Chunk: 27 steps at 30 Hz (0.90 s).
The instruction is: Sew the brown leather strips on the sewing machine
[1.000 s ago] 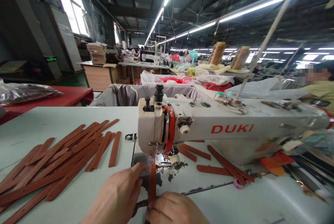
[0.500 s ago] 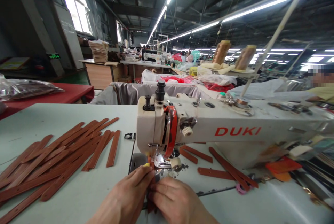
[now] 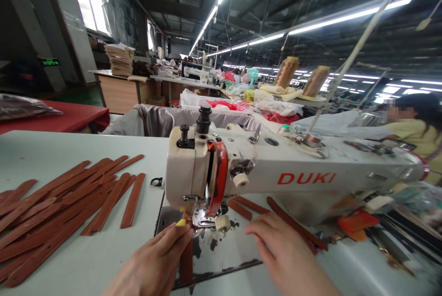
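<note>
My left hand (image 3: pixel 157 254) is closed on a brown leather strap (image 3: pixel 187 264), its fingertips pressed together close to the presser foot (image 3: pixel 203 222) of the sewing machine (image 3: pixel 262 158). A small yellow piece (image 3: pixel 181 223) shows at those fingertips. The strap runs from under the foot toward me, and part of it is hidden by the fingers. My right hand (image 3: pixel 288 252) is apart from it, fingers stretched over the bed on the right, nearest to some loose brown straps (image 3: pixel 293 217). It partly covers them; whether it touches one I cannot tell.
A large pile of brown straps (image 3: pixel 69 208) lies on the left of the pale table (image 3: pixel 103 259). Orange pieces (image 3: pixel 359 220) and a metal clasp (image 3: pixel 393 259) are at the right. Thread cones (image 3: pixel 287 71) stand behind the machine. A person in yellow (image 3: pixel 414 135) is at the far right.
My right hand has let go of the strap near the needle and moved right, its fingers opening out. My left hand stays on the strap. The view has shifted slightly right.
</note>
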Motion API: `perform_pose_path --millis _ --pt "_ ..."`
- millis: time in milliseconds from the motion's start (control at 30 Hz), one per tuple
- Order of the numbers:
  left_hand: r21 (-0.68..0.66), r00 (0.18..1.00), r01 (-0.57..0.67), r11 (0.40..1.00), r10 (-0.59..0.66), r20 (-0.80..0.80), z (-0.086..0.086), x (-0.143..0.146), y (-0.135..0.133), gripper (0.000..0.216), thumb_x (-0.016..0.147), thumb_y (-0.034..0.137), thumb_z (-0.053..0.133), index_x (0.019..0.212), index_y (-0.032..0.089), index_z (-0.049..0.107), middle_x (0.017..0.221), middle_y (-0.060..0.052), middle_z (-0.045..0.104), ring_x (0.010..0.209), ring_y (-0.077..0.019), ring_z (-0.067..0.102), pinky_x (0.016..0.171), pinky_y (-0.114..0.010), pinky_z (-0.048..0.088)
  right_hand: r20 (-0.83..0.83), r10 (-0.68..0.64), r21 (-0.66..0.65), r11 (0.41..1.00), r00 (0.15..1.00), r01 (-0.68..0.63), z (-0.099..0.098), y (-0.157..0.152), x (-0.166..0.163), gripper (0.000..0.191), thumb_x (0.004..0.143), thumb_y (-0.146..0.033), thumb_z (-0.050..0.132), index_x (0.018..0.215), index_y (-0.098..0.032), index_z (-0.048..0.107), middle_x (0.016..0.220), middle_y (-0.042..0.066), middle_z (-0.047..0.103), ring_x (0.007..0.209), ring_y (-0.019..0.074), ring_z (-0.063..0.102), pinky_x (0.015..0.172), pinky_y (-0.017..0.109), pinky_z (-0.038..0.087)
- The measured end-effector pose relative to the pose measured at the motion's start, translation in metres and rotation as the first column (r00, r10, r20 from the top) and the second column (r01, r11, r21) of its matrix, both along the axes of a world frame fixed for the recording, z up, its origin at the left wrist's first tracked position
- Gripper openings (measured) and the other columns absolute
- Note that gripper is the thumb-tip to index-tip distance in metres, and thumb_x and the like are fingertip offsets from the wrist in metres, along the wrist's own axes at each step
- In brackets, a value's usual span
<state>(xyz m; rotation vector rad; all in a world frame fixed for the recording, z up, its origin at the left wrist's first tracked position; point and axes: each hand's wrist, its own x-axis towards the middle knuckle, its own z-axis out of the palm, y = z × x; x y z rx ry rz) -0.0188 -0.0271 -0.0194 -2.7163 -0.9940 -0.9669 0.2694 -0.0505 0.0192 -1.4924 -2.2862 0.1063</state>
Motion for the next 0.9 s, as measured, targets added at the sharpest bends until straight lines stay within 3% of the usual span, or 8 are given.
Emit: perform_pose_path --millis 100,167,333,467,600,767,900 --pt "-0.012 1.000 -0.009 1.000 0.009 -0.006 0.008 0.003 -0.003 0.038 0.091 0.015 0.043 0.127 0.021 0.053 0.117 -0.006 0.070 0.102 -0.0174 0.070 0.100 -0.021 0.048 0.167 -0.111 -0.004 0.994 0.980 0.113 -0.001 0.004 0.049 0.034 0.072 -0.003 0.051 0.094 -0.024 0.067 0.093 0.006 0.069 0.088 0.0266 0.068 0.077 0.041 0.056" --pt "-0.032 1.000 -0.020 0.999 0.020 0.014 0.012 0.006 -0.004 0.035 0.093 0.016 0.041 0.126 0.020 0.053 0.117 -0.006 0.070 0.102 -0.0172 0.070 0.100 -0.021 0.048 0.181 -0.126 -0.034 0.990 0.975 0.134 -0.005 0.010 0.064 0.037 0.069 -0.001 0.049 0.092 -0.024 0.067 0.091 0.005 0.069 0.083 0.0247 0.069 0.073 0.038 0.055" --pt "0.038 0.997 0.019 0.999 -0.022 0.078 0.009 0.008 0.001 0.040 0.092 0.014 0.038 0.131 0.020 0.048 0.115 -0.006 0.069 0.107 -0.0162 0.068 0.097 -0.017 0.049 0.120 -0.094 -0.117 0.987 0.988 0.108 -0.002 0.023 0.062 0.041 0.065 0.003 0.049 0.090 -0.027 0.064 0.081 -0.002 0.067 0.070 0.0175 0.065 0.062 0.025 0.049" --pt "0.096 0.997 0.021 0.995 -0.028 0.072 0.003 0.007 0.006 0.044 0.089 0.011 0.038 0.132 0.018 0.046 0.115 -0.007 0.068 0.107 -0.0163 0.067 0.100 -0.018 0.046 0.136 -0.029 -0.139 0.989 0.990 0.048 0.008 0.025 0.057 0.032 0.072 0.000 0.051 0.083 -0.027 0.066 0.076 -0.002 0.064 0.066 0.0173 0.065 0.059 0.025 0.049" --pt "0.117 0.998 0.020 0.993 -0.027 0.057 0.003 0.008 0.005 0.045 0.087 0.011 0.037 0.131 0.016 0.045 0.114 -0.009 0.067 0.111 -0.0181 0.065 0.104 -0.023 0.045 0.007 0.050 0.032 0.998 0.999 -0.050 0.023 0.016 0.047 0.021 0.089 -0.018 0.053 0.089 -0.030 0.070 0.087 0.000 0.068 0.076 0.0165 0.069 0.068 0.023 0.055" --pt "0.017 0.995 0.049 0.999 -0.050 0.087 0.010 0.007 -0.002 0.049 0.082 0.008 0.041 0.129 0.019 0.051 0.116 -0.009 0.066 0.106 -0.0183 0.067 0.099 -0.022 0.050 -0.044 0.102 0.291 0.953 0.994 -0.085 0.042 0.004 0.034 0.014 0.093 -0.027 0.056 0.098 -0.032 0.068 0.091 -0.002 0.073 0.080 0.0131 0.072 0.070 0.015 0.056" --pt "-0.127 0.992 -0.022 0.992 0.037 0.120 0.022 -0.006 0.004 0.040 0.084 0.005 0.038 0.114 0.017 0.062 0.108 -0.008 0.069 0.094 -0.0163 0.070 0.086 -0.020 0.056 -0.009 0.112 0.387 0.917 0.994 -0.100 0.032 -0.008 0.041 0.019 0.091 -0.024 0.059 0.107 -0.031 0.067 0.100 -0.003 0.074 0.086 0.0121 0.073 0.079 0.012 0.055"
